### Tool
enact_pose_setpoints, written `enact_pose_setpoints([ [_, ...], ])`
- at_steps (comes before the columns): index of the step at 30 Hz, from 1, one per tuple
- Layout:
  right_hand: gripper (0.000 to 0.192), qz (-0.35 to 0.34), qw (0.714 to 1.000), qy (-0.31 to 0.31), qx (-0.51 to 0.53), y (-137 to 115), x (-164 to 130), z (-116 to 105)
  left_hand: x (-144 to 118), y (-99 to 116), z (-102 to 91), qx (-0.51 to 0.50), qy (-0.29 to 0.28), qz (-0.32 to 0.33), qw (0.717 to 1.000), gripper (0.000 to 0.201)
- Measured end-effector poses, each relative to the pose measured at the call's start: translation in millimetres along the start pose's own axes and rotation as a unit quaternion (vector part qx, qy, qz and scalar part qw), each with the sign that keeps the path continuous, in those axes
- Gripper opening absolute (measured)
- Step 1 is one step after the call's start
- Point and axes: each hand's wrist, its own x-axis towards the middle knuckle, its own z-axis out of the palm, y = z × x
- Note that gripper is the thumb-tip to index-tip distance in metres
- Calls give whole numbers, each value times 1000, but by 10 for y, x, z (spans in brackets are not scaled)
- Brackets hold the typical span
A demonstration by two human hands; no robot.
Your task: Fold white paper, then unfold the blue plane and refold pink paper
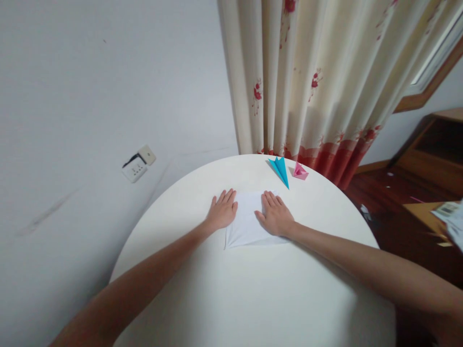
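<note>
A white sheet of paper lies on the round white table, its near edge slightly raised or creased. My left hand rests flat over the paper's left edge, palm down with fingers stretched out. On the paper's right side lies my right hand, also palm down, its fingers extended and the thumb out to the left. Neither hand grips anything. Beyond my right hand sit a blue paper plane and, to its right, a small pink folded paper shape.
A pale wall with a socket borders the table on the left. Behind it hangs a cream and red flowered curtain. Lower down on the right, a cardboard box with printed papers stands over a dark red floor.
</note>
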Motion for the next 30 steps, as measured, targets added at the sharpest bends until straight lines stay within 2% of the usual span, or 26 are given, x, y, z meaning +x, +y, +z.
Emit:
enact_pose_setpoints([
  [2,72,0,1000,4,-8,34,7,5,45,-51,-83,6,-6,-20,1000,53],
  [4,72,1,1000,10,-13,33,11,19,47,25,-162,24,39,-35,998,54],
  [6,72,1,1000,14,-16,29,15,36,-12,199,-190,31,87,10,996,55],
  [7,72,-2,1000,15,-17,35,20,44,-62,300,-178,23,86,55,994,55],
  [9,71,-15,1000,14,-18,79,36,54,-181,474,-114,3,41,147,988,54],
  [12,66,-48,999,3,-18,226,81,37,-324,582,-8,-13,20,153,988,56],
  [17,62,-65,997,-6,-27,445,138,-99,-370,536,-15,-29,18,140,990,63],
  [20,55,-48,997,38,-52,342,78,-181,-363,537,-44,-31,17,138,990,60],
  [22,53,-75,994,60,-56,179,-14,-185,-361,546,-42,-28,18,136,990,56],
  [26,59,-72,997,8,1,-104,-241,-105,-352,546,-19,-29,22,136,990,51],
  [30,74,-51,999,-17,9,-129,-366,-83,-292,451,7,-45,16,134,990,54],
])
